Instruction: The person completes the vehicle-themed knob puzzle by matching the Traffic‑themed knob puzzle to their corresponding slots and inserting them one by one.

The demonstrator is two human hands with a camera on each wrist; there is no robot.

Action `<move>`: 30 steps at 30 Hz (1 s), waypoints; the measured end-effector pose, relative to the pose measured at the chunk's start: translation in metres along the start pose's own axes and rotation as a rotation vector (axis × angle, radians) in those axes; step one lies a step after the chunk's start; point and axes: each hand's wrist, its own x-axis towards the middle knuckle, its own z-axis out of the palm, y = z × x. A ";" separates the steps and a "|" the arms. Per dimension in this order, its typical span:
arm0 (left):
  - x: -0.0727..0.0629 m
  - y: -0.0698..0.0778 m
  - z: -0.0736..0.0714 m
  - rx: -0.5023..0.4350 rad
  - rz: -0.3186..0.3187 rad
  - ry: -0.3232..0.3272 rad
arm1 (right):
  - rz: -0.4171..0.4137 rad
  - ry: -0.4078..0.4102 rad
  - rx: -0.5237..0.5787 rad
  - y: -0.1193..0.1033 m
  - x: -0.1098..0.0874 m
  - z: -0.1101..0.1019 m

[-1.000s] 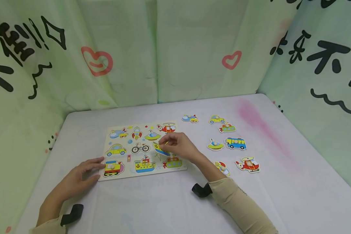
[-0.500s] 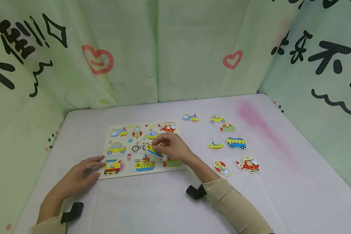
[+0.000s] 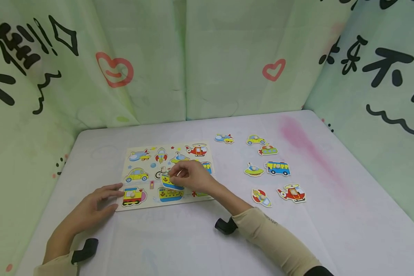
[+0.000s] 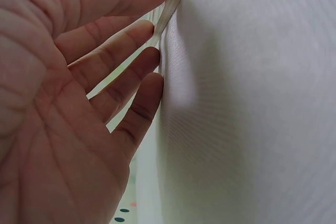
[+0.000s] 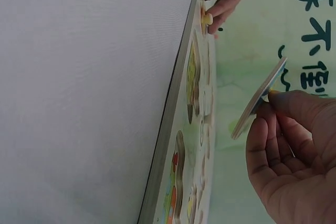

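Note:
My right hand (image 3: pixel 193 175) pinches a blue-and-yellow boat puzzle piece (image 3: pixel 170 183) by its back, thumb and fingertips together. In the right wrist view the boat piece (image 5: pixel 258 99) is tilted and raised above the wooden puzzle board (image 5: pixel 157 174). From the head, it overlaps the top of the printed ship recess (image 3: pixel 170 196) at the front middle of the board (image 3: pixel 152 201). My left hand (image 3: pixel 94 207) rests at the board's left edge, its fingers loosely extended and touching the rim. Near those fingertips the train piece (image 3: pixel 133 197), with a knob, sits in its recess.
Several loose pieces lie right of the board: plane (image 3: pixel 224 138), car (image 3: pixel 255 139), submarine (image 3: pixel 268 149), flying saucer (image 3: pixel 253 170), bus (image 3: pixel 277 168), rocket (image 3: pixel 261 197) and helicopter (image 3: pixel 291 193). Green printed curtains (image 3: pixel 227 88) stand behind the white-covered table (image 3: pixel 179 245).
My right hand has carried the boat piece leftward and slightly toward the front, from the board's right side to above the ship recess. My left hand has stayed at the board's edge.

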 end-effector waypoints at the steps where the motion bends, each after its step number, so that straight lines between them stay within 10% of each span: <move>1: 0.000 0.000 0.000 -0.002 0.005 0.002 | 0.004 -0.005 -0.012 -0.001 0.001 0.001; 30: 0.000 -0.002 0.001 0.012 0.052 0.026 | -0.011 -0.123 -0.339 -0.005 0.009 0.029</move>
